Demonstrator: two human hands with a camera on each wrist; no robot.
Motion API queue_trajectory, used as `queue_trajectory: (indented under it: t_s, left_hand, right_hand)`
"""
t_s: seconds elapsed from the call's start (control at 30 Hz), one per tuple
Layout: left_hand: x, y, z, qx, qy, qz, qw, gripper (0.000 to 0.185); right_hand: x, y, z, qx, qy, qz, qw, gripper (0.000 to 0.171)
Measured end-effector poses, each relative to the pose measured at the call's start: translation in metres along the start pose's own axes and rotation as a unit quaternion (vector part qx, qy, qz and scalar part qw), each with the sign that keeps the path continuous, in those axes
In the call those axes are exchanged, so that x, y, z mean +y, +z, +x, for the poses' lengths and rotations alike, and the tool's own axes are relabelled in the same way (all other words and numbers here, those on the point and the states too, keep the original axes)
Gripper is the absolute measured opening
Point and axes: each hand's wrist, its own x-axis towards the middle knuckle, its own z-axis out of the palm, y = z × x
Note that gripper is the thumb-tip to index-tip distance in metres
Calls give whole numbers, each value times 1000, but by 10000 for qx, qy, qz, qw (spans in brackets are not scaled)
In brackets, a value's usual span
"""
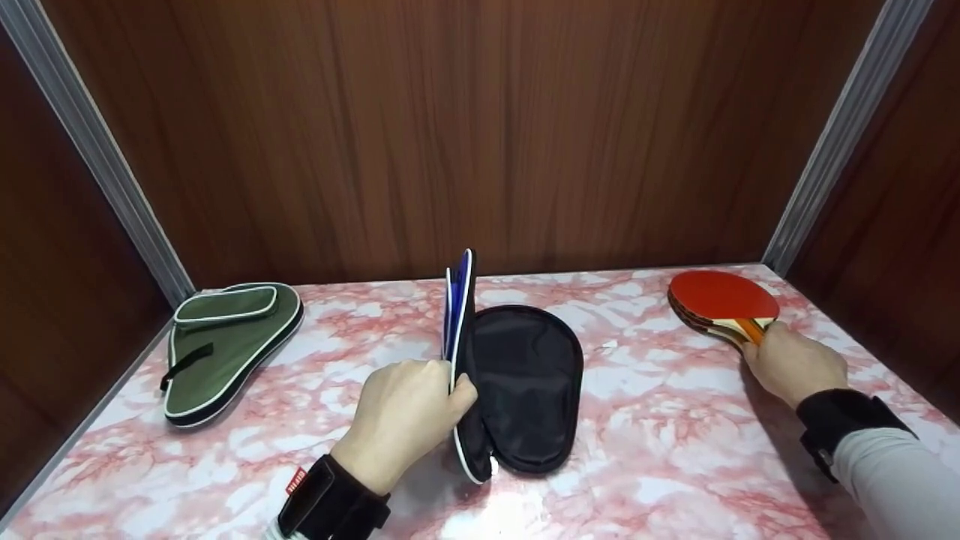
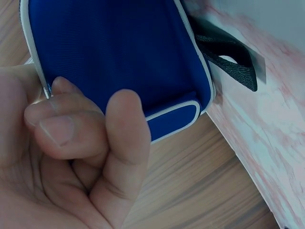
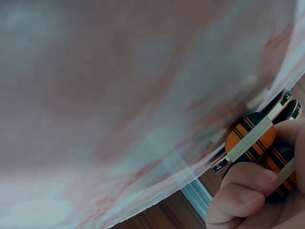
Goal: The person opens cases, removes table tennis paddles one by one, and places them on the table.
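Observation:
A blue paddle case (image 2: 119,52) with white piping lies spread open in the middle of the table, its black lining (image 1: 529,382) facing up on the right half. My left hand (image 1: 409,409) pinches the edge of the other half and holds it upright. The left wrist view shows that half's blue outside, a small pocket (image 2: 174,119) and a black strap (image 2: 233,67). At the right, my right hand (image 1: 799,364) grips the handles of two stacked table tennis paddles. The top paddle (image 1: 724,296) shows red rubber. Two striped handle ends (image 3: 250,136) appear in the right wrist view.
A green paddle case (image 1: 236,352) with white piping and a pocket lies at the left of the table. The pink-and-white marbled tabletop (image 1: 637,465) is bounded by brown wood-grain panels (image 1: 480,135) at the back and both sides.

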Motion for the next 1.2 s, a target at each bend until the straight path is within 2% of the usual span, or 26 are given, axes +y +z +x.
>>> queue_trajectory:
  t_s: [0.17, 0.4, 0.63, 0.87, 0.97, 1.07, 1.13, 1.2]
  left_hand:
    - [0, -1, 1, -6, 13, -15, 10000, 46]
    - [2, -1, 3, 64, 85, 54, 9999, 46]
    - [3, -2, 5, 38, 136, 78, 9999, 46]
    - [4, -2, 4, 96, 147, 95, 9998, 46]
    - [4, -2, 5, 41, 96, 67, 9999, 46]
    - [8, 0, 6, 10, 58, -9, 10000, 47]
    - [12, 2, 6, 5, 78, -62, 10000, 48]
    - [16, 5, 8, 10, 126, -83, 9999, 47]
  right_hand:
    - [-1, -1, 0, 64, -55, -32, 10000, 35]
    - [1, -9, 3, -337, 157, -103, 9993, 40]
    - [2, -10, 4, -331, 179, -96, 9992, 39]
    - [-4, -14, 1, -649, 425, -195, 9968, 53]
    - [-9, -17, -1, -466, 567, -301, 9968, 65]
    - [-19, -19, -2, -4, 586, -348, 9977, 74]
    - [-29, -19, -3, 345, 500, -297, 9977, 80]
    - [-43, -18, -6, 658, 253, -211, 9973, 76]
